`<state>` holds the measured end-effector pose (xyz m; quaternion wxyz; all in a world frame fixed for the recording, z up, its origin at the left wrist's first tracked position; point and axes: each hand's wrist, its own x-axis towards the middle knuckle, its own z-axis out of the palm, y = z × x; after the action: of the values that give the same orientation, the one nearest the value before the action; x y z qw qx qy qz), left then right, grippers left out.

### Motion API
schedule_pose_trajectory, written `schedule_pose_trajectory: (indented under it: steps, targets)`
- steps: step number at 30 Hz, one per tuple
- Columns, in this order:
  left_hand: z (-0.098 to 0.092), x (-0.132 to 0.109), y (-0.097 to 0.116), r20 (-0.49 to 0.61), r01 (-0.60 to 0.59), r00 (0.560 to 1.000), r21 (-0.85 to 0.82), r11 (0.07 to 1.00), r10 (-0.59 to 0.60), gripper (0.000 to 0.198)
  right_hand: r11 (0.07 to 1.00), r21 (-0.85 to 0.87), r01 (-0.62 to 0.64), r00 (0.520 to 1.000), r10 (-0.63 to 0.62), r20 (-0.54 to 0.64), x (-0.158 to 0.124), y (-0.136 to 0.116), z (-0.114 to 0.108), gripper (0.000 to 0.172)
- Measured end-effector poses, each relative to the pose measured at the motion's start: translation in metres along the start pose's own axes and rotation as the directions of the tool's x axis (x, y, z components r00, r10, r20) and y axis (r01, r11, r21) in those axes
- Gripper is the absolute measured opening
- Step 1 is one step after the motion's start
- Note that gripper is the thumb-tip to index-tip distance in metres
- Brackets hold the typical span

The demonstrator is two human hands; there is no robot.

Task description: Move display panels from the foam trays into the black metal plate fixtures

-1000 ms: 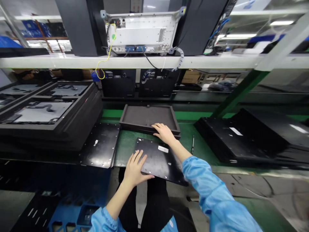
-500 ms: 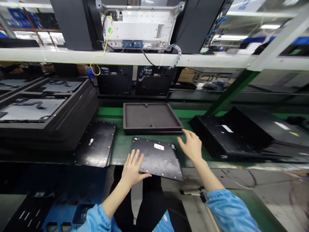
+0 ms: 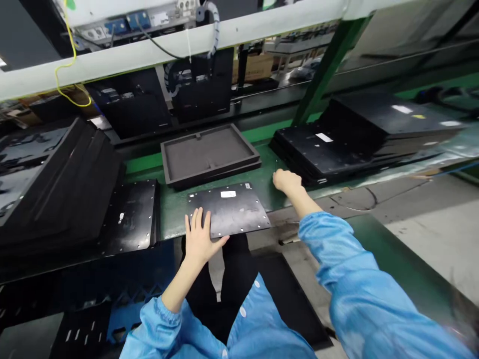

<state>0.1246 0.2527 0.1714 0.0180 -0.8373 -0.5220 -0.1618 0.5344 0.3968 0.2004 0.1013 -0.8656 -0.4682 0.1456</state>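
Observation:
A flat black panel (image 3: 237, 212) with a white label and screw holes along its edges lies at the front of the green bench. My left hand (image 3: 197, 234) rests on its left front corner, fingers spread and thumb along the near edge. My right hand (image 3: 287, 180) is right of the panel, near the stack of black panels (image 3: 318, 149). Its fingers are closed; a thin dark tip shows just beyond them, too small to name. Behind the labelled panel sits a shallow dark foam tray (image 3: 209, 154), its recess facing up.
Another pile of black panels (image 3: 130, 219) lies to the left, beside tall stacked foam trays (image 3: 78, 179) holding grey parts. A green post (image 3: 329, 65) rises behind the right stack. A white shelf beam (image 3: 142, 47) with a hanging yellow cable (image 3: 58, 75) crosses above.
My right hand has left the panel's far right corner, moved right and closed its fingers. My left hand stays on the panel, which lies straighter to the bench edge. The view has turned right.

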Motion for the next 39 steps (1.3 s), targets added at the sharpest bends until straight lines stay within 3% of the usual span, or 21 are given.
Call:
schedule_pose_trajectory:
  steps: [4,8,9,11,13,18,21,24,28,30,34,39]
  targets:
    - [-0.002,0.043,-0.003,0.106,-0.075,0.991,-0.03,0.997,0.077,0.096,0.98,0.187,0.075,0.997,-0.078,0.01,-0.024,0.002,-0.011,0.026]
    - [0.016,0.105,0.006,0.13,-0.052,0.99,-0.048,0.998,0.058,0.083,0.884,0.439,0.158,0.984,-0.177,0.003,-0.092,0.033,-0.002,0.042]
    - [0.021,0.119,0.009,0.118,-0.046,0.992,-0.055,0.997,0.052,0.081,0.829,0.53,0.176,0.981,-0.195,-0.021,-0.114,0.045,0.006,0.048]
    - [0.029,0.141,0.016,0.081,-0.057,0.995,-0.081,0.995,0.064,0.076,0.498,0.854,0.151,0.987,-0.123,-0.102,-0.164,0.069,0.025,0.05]
    - [0.034,0.156,0.018,0.036,-0.08,0.996,-0.1,0.992,0.084,0.071,0.309,0.947,0.083,0.996,-0.069,-0.065,-0.217,0.087,0.045,0.049]
    - [0.036,0.171,0.015,-0.003,-0.023,1.0,-0.078,0.997,0.023,0.062,0.123,0.965,-0.233,0.967,-0.072,0.243,-0.324,0.087,0.096,0.037]
    - [0.034,0.168,0.019,-0.016,0.004,1.0,-0.073,0.997,-0.005,0.062,0.131,0.943,-0.305,0.946,-0.068,0.316,-0.35,0.073,0.126,0.043]
    - [0.031,0.161,0.024,-0.023,0.054,0.998,-0.059,0.997,-0.056,0.059,0.198,0.942,-0.271,0.954,-0.073,0.29,-0.347,0.061,0.143,0.053]
    - [0.028,0.151,0.027,-0.04,0.103,0.994,-0.053,0.993,-0.105,0.056,0.306,0.932,-0.193,0.972,-0.073,0.225,-0.331,0.055,0.151,0.05]
    - [0.028,0.148,0.027,-0.037,0.108,0.993,-0.05,0.993,-0.11,0.056,0.314,0.931,-0.185,0.973,-0.075,0.218,-0.328,0.055,0.154,0.051]
    - [0.031,0.147,0.026,-0.021,0.049,0.998,-0.089,0.995,-0.051,0.052,0.307,0.931,-0.196,0.975,-0.042,0.219,-0.33,0.056,0.159,0.054]
    - [0.033,0.146,0.027,-0.015,-0.027,1.0,-0.125,0.992,0.025,0.048,0.382,0.908,-0.171,0.982,-0.01,0.19,-0.332,0.055,0.162,0.056]
